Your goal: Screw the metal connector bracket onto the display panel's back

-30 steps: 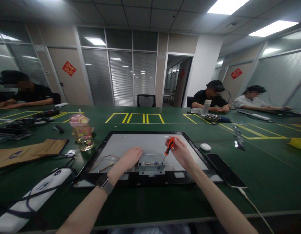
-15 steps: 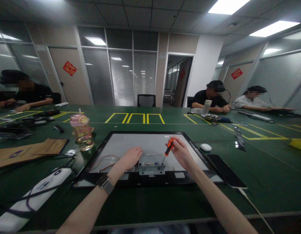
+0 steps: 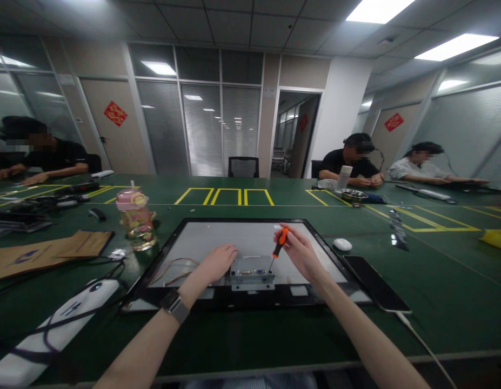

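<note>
A framed flat screen panel [image 3: 201,237] lies on the table before me, pale grey with a black border. On its near part sits a metal bracket [image 3: 253,280] carrying a small circuit board with connectors. In my right hand [image 3: 301,249] is a screwdriver [image 3: 280,241] with an orange and black handle. It leans slightly, and its tip meets the bracket's right end. My left hand [image 3: 220,260] rests at the bracket's left end, fingers stretched out and lying low; the thumb is hidden. Thin coloured wires [image 3: 173,265] run across the panel left of the bracket.
A pink-lidded bottle [image 3: 135,219] and a brown paper bag [image 3: 51,251] stand left of the panel, with a white power strip [image 3: 59,324] nearer me. To the right lie a phone [image 3: 376,283] on a cable and a white case [image 3: 342,245]. Several people sit across the table.
The screwdriver's handle has shifted a little to the left and turned slightly with my right hand's fingers. My left hand and the panel have stayed put.
</note>
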Available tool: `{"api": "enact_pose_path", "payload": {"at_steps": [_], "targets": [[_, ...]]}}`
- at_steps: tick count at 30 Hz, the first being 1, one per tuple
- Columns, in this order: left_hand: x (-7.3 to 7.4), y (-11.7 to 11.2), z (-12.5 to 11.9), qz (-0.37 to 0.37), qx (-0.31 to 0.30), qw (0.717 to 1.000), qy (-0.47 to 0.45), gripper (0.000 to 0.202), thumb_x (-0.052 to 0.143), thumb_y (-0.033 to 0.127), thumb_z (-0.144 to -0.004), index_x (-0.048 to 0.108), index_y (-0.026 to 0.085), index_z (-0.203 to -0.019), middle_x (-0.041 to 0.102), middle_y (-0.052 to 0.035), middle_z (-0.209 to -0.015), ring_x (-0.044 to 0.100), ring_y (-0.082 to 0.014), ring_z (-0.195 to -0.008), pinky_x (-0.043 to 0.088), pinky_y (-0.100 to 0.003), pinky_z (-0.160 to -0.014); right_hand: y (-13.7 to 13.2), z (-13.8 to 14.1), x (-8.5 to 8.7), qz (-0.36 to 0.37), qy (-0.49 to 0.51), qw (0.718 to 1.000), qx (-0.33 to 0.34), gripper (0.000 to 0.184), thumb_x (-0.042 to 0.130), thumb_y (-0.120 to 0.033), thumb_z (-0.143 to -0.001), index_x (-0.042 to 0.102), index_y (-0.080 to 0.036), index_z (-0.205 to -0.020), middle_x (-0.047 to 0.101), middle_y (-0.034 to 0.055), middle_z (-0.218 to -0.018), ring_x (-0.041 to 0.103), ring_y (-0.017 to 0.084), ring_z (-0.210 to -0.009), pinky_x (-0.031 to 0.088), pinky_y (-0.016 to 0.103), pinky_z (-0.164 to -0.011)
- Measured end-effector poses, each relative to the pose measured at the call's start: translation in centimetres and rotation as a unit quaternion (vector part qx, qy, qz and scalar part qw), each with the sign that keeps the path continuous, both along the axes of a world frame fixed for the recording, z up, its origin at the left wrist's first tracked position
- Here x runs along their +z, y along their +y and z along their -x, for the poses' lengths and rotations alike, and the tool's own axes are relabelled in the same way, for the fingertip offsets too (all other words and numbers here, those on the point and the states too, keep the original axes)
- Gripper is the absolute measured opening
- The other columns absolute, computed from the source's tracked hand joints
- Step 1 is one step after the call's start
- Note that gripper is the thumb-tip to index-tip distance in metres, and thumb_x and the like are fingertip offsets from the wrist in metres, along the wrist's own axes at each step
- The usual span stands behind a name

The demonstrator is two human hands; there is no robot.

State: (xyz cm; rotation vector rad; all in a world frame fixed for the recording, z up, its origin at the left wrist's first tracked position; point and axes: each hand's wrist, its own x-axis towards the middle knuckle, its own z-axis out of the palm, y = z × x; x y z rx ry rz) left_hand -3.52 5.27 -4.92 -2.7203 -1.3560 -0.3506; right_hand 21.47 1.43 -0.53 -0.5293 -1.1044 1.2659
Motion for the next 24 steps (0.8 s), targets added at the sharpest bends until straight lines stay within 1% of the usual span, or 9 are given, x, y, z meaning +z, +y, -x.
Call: {"api": "enact_pose_path", "payload": {"at_steps": [3,6,9,12,16,20,22,24], "targets": [[0.1,-0.07,0.0,0.008,0.003,1.0,0.022,0.034,0.029,0.019,-0.094,0.053,0.012,-0.116,0.053,-0.0133,-0.125,0.05,-0.0213,-0.115,0.04,-0.037,-0.096,0.16,-0.05,-0.26,0.001,-0.037,0.999,-0.036,0.028,0.07,-0.032,-0.069,0.067,-0.025,-0.096,0.067,0.0008,-0.081,0.06,0.019,-0.08,0.041,0.038,-0.087],[0.03,-0.01,0.02,0.014,-0.002,0.999,0.039,0.033,0.032,0.016,-0.092,0.052,0.01,-0.117,0.051,-0.0148,-0.127,0.047,-0.0223,-0.118,0.038,-0.037,-0.098,0.27,-0.02,-0.35,-0.01,-0.041,0.997,-0.07,0.024,0.07,-0.033,-0.069,0.068,-0.025,-0.092,0.067,0.0005,-0.081,0.06,0.018,-0.081,0.04,0.038,-0.089],[-0.19,0.16,0.05,0.006,-0.002,1.0,0.026,0.033,0.03,0.017,-0.093,0.052,0.01,-0.117,0.053,-0.0148,-0.125,0.049,-0.021,-0.117,0.038,-0.036,-0.098,0.23,0.1,-0.32,-0.023,-0.029,0.999,-0.04,0.025,0.064,-0.037,-0.075,0.068,-0.024,-0.095,0.068,0.0044,-0.092,0.06,0.022,-0.09,0.038,0.041,-0.093],[-0.51,0.41,0.14,-0.006,-0.005,0.999,0.038,0.034,0.028,0.018,-0.093,0.052,0.01,-0.117,0.053,-0.0146,-0.125,0.049,-0.0208,-0.116,0.039,-0.036,-0.097,0.19,0.18,-0.43,-0.037,-0.041,0.998,-0.021,0.028,0.061,-0.038,-0.078,0.064,-0.024,-0.102,0.069,0.0057,-0.093,0.062,0.022,-0.089,0.039,0.043,-0.092],[-0.77,0.58,0.25,-0.016,-0.022,0.997,0.07,0.034,0.029,0.015,-0.092,0.052,0.009,-0.117,0.051,-0.0151,-0.127,0.047,-0.0227,-0.118,0.038,-0.038,-0.097,0.23,0.14,-0.71,-0.045,-0.067,0.996,-0.044,0.032,0.063,-0.035,-0.077,0.061,-0.026,-0.108,0.067,0.0029,-0.088,0.061,0.019,-0.086,0.041,0.04,-0.089],[-0.48,0.35,0.18,-0.011,-0.015,0.998,0.066,0.034,0.028,0.017,-0.092,0.052,0.01,-0.116,0.052,-0.0148,-0.126,0.048,-0.0221,-0.116,0.04,-0.037,-0.096,0.24,0.05,-0.76,-0.05,-0.082,0.993,-0.07,0.031,0.063,-0.034,-0.076,0.062,-0.027,-0.106,0.062,0.0001,-0.079,0.059,0.018,-0.081,0.042,0.039,-0.088],[-0.25,0.18,0.12,-0.011,-0.018,0.998,0.054,0.035,0.027,0.017,-0.093,0.052,0.01,-0.115,0.053,-0.0147,-0.124,0.049,-0.0218,-0.115,0.04,-0.037,-0.096,0.25,0.02,-0.72,-0.05,-0.066,0.994,-0.065,0.027,0.061,-0.034,-0.077,0.063,-0.026,-0.102,0.063,0.0015,-0.083,0.059,0.019,-0.083,0.042,0.04,-0.089],[-0.05,0.05,0.07,-0.009,-0.018,0.999,0.041,0.035,0.027,0.018,-0.093,0.053,0.01,-0.114,0.054,-0.0147,-0.123,0.05,-0.0217,-0.115,0.039,-0.036,-0.096,0.26,-0.01,-0.65,-0.052,-0.045,0.997,-0.048,0.026,0.06,-0.035,-0.078,0.064,-0.024,-0.102,0.063,0.0039,-0.095,0.059,0.02,-0.088,0.04,0.04,-0.091]]}}
